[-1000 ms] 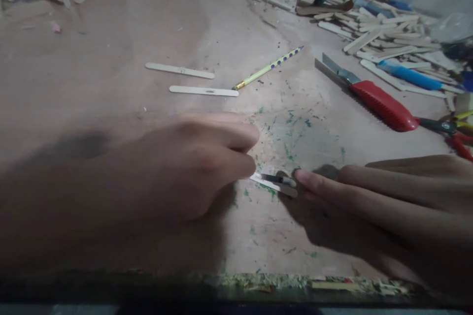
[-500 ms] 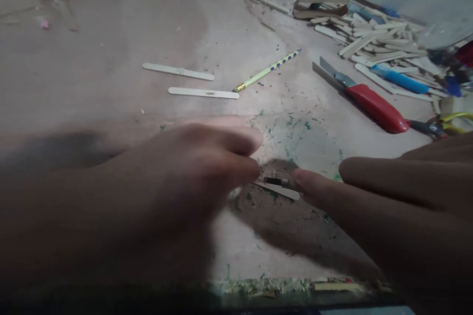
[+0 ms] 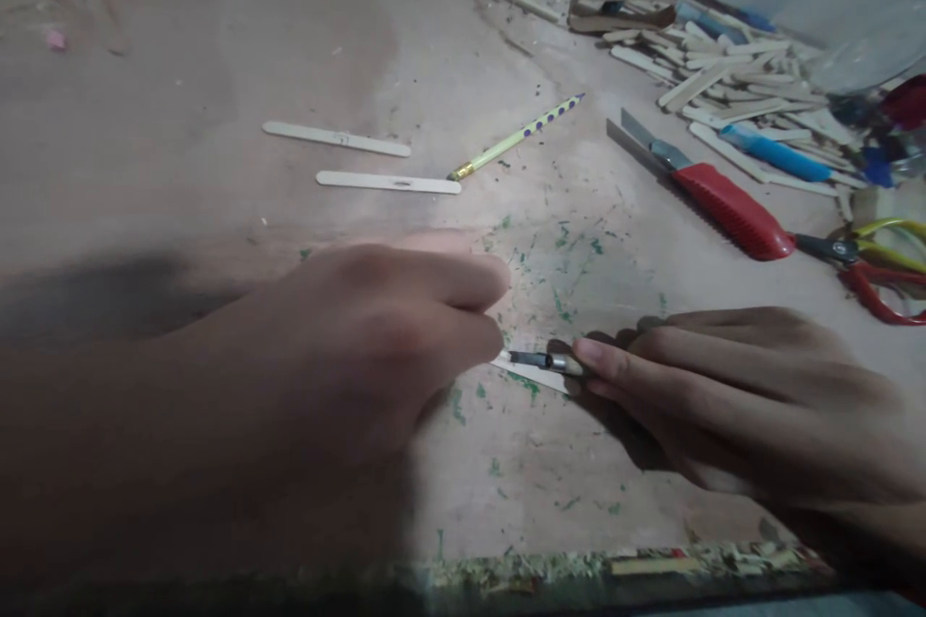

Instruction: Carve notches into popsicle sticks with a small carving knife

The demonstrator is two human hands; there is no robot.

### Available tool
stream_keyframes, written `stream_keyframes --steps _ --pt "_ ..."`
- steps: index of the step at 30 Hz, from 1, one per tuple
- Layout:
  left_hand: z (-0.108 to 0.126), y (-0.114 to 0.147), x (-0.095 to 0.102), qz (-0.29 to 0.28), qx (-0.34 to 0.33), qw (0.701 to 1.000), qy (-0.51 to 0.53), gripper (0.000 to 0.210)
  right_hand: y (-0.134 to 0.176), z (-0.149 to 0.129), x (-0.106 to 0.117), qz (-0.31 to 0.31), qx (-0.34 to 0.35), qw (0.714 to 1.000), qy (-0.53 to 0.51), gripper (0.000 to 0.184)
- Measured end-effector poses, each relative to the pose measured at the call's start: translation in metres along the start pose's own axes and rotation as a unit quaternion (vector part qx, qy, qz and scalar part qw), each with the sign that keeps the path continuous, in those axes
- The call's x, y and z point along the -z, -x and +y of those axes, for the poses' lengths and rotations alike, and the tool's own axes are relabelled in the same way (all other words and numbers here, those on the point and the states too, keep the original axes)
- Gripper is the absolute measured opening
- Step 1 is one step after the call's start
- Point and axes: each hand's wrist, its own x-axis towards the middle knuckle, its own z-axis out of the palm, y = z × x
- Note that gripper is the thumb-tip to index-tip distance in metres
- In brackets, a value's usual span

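My left hand (image 3: 405, 328) is closed, its fingertips pressing a pale wooden craft stick (image 3: 535, 374) against the tabletop. Only the stick's right part shows; the rest is hidden under that hand. From the right, my right hand (image 3: 723, 395) grips a small chisel (image 3: 557, 363) with a dark flat blade and a silver collar. The blade points left and lies along the stick, its tip close to my left fingertips. Farther back are two more craft sticks, one (image 3: 337, 139) behind the other (image 3: 389, 182). The nearer one has a dark mark in its middle.
A spotted pencil (image 3: 517, 137) lies behind my hands. To the right are a red-handled knife (image 3: 730, 207), scissors (image 3: 886, 270) and a heap of craft sticks (image 3: 752, 82) with a blue-handled tool (image 3: 777, 152). Green flecks dot the tabletop (image 3: 499, 511); shavings line its front edge.
My right hand has shifted down and closer in around the chisel, uncovering the scissors' handles. The blade remains at the stick by my left fingertips. The whole view has slid slightly.
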Motion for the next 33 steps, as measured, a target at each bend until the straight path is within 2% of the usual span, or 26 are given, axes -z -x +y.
stream_keyframes --steps 3,8,12,16,18,20,24,27,30,33 --pt "-0.003 -0.006 -0.002 -0.023 -0.035 0.999 0.029 0.045 -0.005 0.004 0.0 0.005 0.004 1.0 -0.017 0.041" --pt "-0.004 -0.005 0.0 -0.034 -0.046 0.998 0.018 0.043 -0.024 0.006 0.001 0.007 0.026 0.999 -0.04 0.024" --pt "-0.002 -0.003 0.0 -0.025 -0.031 0.999 0.005 0.039 -0.034 -0.007 0.001 0.0 0.018 0.998 -0.055 0.022" --pt "-0.003 -0.001 -0.001 -0.025 -0.038 0.999 0.006 0.037 -0.037 -0.021 -0.004 0.029 -0.012 0.998 -0.057 0.018" --pt "-0.005 -0.001 -0.003 -0.026 -0.036 0.999 0.008 0.037 -0.036 -0.023 -0.008 0.043 -0.016 0.997 -0.069 0.02" --pt "-0.006 -0.003 -0.003 -0.027 -0.04 0.999 0.005 0.038 -0.033 -0.022 -0.009 0.038 -0.025 0.996 -0.078 0.025" --pt "-0.005 -0.007 0.001 -0.04 -0.052 0.998 -0.011 0.04 -0.021 -0.018 -0.005 0.022 -0.046 0.997 -0.062 0.023" --pt "0.001 -0.007 0.006 -0.05 -0.049 0.997 -0.037 0.04 -0.011 -0.016 -0.003 0.024 -0.048 0.997 -0.052 0.036" --pt "0.008 0.0 0.007 -0.04 -0.027 0.998 -0.029 0.035 -0.005 -0.015 -0.003 0.02 -0.045 0.998 -0.047 0.041" --pt "0.017 0.008 0.005 -0.05 0.024 0.998 0.011 0.037 -0.01 -0.016 -0.005 0.016 -0.05 0.997 -0.054 0.039"
